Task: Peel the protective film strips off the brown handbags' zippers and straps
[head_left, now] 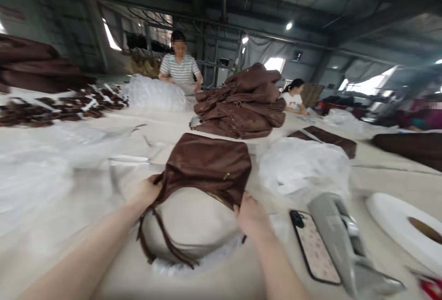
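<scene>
A brown leather handbag (207, 161) lies in front of me on the pale table, its curved opening toward me and a small gold zip pull on its face. My left hand (148, 194) is closed on the bag's left corner. At the opposite corner, my right hand (252, 214) pinches the bag's edge. A brown strap (165, 240) loops down from the bag toward me, part of it wrapped in clear plastic (200, 263). The fingertips of both hands are partly hidden against the leather.
Right of the bag are a phone (316, 247), a grey tape dispenser (338, 240), a white roll (404, 226) and crumpled plastic (307, 168). A pile of brown bags (241, 106) stands beyond. Plastic sheets (31, 175) cover the left. One person (181, 67) stands across the table.
</scene>
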`<control>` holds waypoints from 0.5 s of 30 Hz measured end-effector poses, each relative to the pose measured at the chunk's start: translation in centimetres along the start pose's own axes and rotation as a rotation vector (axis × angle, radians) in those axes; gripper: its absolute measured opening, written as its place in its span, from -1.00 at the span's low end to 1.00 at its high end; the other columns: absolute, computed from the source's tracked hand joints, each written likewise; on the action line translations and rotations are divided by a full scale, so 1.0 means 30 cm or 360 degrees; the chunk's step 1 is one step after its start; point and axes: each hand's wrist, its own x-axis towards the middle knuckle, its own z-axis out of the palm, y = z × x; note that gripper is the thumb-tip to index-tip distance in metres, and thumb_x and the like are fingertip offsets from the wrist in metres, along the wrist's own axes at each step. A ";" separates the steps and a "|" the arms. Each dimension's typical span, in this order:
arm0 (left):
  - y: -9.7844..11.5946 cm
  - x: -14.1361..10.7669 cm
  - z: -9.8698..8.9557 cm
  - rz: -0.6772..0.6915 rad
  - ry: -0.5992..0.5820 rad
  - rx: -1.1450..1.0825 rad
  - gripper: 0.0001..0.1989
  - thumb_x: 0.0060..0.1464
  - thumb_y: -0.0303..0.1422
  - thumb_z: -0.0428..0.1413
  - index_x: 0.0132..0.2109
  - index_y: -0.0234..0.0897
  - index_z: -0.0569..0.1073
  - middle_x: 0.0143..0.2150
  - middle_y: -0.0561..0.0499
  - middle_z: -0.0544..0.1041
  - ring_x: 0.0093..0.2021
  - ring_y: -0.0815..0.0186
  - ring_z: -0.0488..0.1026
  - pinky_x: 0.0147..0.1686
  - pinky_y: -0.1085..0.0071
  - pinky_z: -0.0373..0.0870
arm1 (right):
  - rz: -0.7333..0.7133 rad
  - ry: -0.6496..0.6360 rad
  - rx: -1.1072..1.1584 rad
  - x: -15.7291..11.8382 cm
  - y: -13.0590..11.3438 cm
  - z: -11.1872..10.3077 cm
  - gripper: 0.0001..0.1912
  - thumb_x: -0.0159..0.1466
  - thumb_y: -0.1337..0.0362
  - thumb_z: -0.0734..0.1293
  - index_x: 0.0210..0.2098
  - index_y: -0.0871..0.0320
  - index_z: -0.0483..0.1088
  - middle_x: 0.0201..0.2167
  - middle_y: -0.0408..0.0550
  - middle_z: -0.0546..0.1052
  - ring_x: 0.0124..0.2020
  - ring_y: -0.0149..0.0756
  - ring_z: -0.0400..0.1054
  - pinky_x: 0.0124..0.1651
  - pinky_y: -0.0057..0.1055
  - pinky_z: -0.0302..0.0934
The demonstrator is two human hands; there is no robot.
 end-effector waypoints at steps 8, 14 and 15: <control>-0.090 0.028 -0.031 -0.0388 -0.0010 -0.0689 -0.79 0.00 -0.35 0.14 -0.16 -0.20 0.49 -0.41 0.14 0.60 -0.28 0.29 0.52 -0.25 0.46 0.41 | -0.0214 -0.0045 0.0058 -0.045 -0.007 -0.016 -0.67 0.19 0.19 0.26 -0.14 0.29 0.38 -0.29 0.17 0.55 -0.24 -0.07 0.46 -0.27 -0.33 0.24; -0.088 0.012 -0.032 -0.0394 -0.0073 -0.0951 -0.61 -0.16 -0.26 0.26 -0.13 -0.25 0.47 -0.42 0.12 0.60 -0.34 0.29 0.52 -0.31 0.46 0.44 | 0.0501 0.0639 0.0090 0.037 0.223 -0.130 -0.64 0.33 0.21 0.04 -0.16 0.12 0.42 -0.25 0.05 0.54 -0.24 -0.17 0.43 -0.25 -0.36 0.16; -0.089 0.013 -0.032 -0.0364 -0.0080 -0.0907 -0.64 -0.11 -0.28 0.24 -0.11 -0.27 0.47 -0.41 0.12 0.61 -0.34 0.30 0.52 -0.31 0.47 0.44 | 0.0615 0.0734 0.0045 0.057 0.268 -0.125 -0.64 0.33 0.24 0.04 -0.07 0.14 0.39 -0.17 0.08 0.52 -0.18 -0.16 0.41 -0.21 -0.35 0.16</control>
